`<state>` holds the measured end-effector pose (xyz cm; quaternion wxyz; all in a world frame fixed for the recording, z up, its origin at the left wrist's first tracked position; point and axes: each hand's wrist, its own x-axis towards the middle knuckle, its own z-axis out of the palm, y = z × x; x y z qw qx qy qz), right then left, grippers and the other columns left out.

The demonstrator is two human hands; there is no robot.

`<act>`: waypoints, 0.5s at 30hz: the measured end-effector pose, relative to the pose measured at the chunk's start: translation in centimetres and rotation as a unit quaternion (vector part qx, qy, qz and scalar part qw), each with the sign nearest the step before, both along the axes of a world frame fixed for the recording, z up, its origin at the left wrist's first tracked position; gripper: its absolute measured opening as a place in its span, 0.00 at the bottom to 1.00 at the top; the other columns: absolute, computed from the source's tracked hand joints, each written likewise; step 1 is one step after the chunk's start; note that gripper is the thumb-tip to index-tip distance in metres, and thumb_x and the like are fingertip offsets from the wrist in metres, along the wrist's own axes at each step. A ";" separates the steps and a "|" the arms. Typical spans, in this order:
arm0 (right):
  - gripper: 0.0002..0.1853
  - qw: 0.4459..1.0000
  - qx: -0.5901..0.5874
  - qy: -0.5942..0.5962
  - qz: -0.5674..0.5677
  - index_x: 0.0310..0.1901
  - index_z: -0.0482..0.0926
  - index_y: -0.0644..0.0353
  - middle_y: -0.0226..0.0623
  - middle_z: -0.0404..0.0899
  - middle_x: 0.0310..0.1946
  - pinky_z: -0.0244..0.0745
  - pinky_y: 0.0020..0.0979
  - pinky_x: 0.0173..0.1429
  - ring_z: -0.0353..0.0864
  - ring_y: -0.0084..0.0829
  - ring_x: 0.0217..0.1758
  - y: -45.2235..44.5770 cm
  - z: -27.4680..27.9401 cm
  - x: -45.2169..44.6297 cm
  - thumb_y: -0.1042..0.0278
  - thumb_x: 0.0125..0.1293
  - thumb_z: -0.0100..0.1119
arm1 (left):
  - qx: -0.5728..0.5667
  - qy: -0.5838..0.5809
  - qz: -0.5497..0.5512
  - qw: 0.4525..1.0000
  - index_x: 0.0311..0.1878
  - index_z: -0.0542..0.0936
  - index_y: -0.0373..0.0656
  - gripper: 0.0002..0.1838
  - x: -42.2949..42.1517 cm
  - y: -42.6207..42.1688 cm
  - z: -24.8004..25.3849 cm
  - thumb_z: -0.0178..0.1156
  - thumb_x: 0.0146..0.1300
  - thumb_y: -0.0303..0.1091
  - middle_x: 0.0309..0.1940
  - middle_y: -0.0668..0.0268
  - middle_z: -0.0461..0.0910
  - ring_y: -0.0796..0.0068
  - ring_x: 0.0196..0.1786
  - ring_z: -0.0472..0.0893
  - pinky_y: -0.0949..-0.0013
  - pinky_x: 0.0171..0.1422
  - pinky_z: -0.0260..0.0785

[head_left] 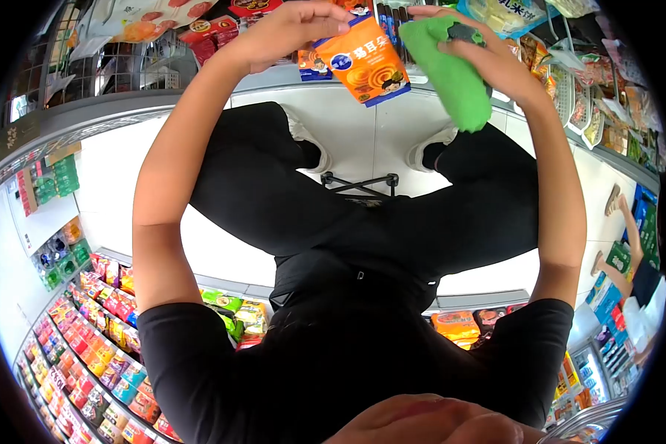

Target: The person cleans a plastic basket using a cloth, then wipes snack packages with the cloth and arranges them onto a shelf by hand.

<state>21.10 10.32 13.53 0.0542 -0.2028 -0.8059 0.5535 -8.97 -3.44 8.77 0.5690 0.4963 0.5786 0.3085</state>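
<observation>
My left hand (288,33) pinches the upper left corner of an orange and blue snack bag (364,61), its front turned toward me. Behind it, a similar small bag (315,66) shows in part at the shelf edge. My right hand (488,59) is closed around a bright green cloth (448,74), which hangs down over the shelf front. A dark grey patch shows between the fingers; I cannot tell whether it belongs to the cloth. Both hands are at the low shelf in front of me.
Red snack packs (213,37) lie left of my left hand, and a blue and yellow bag (503,16) lies beyond my right. A folding stool (359,183) stands between my feet. Stocked shelves (89,348) rise behind me. Another person's leg (630,229) shows at right.
</observation>
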 end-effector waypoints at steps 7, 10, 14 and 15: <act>0.21 0.991 0.112 0.072 -0.018 0.62 0.78 0.56 0.33 0.79 0.66 0.71 0.33 0.72 0.77 0.31 0.68 -2.1 -3.6 -1.7 0.66 0.70 0.66 | -0.051 -0.291 0.037 0.955 0.59 0.81 0.40 0.13 1.3 0.9 1.5 0.59 0.79 0.37 0.37 0.70 0.84 0.82 0.32 0.83 0.76 0.33 0.76; 0.22 0.997 0.020 0.005 -0.073 0.64 0.78 0.54 0.33 0.80 0.63 0.73 0.32 0.70 0.79 0.30 0.65 -2.1 -4.0 -1.7 0.62 0.70 0.66 | -0.040 -0.331 0.078 0.940 0.58 0.81 0.40 0.13 2.3 1.2 1.0 0.59 0.78 0.36 0.38 0.69 0.84 0.80 0.35 0.84 0.76 0.35 0.77; 0.26 0.970 -0.130 -0.046 -0.203 0.64 0.77 0.59 0.38 0.81 0.59 0.76 0.34 0.66 0.82 0.31 0.61 -2.8 -2.8 -2.2 0.54 0.69 0.67 | -0.017 -0.373 0.187 0.909 0.62 0.78 0.42 0.21 4.3 1.4 1.8 0.59 0.78 0.48 0.52 0.63 0.83 0.72 0.53 0.84 0.63 0.58 0.78; 0.28 0.961 -0.153 -0.035 -0.227 0.64 0.76 0.61 0.39 0.81 0.57 0.77 0.34 0.65 0.82 0.31 0.59 -2.8 -2.8 -2.3 0.52 0.69 0.67 | -0.014 -0.398 0.212 0.893 0.64 0.77 0.42 0.24 4.5 1.2 1.7 0.58 0.78 0.51 0.56 0.63 0.82 0.70 0.56 0.82 0.61 0.61 0.77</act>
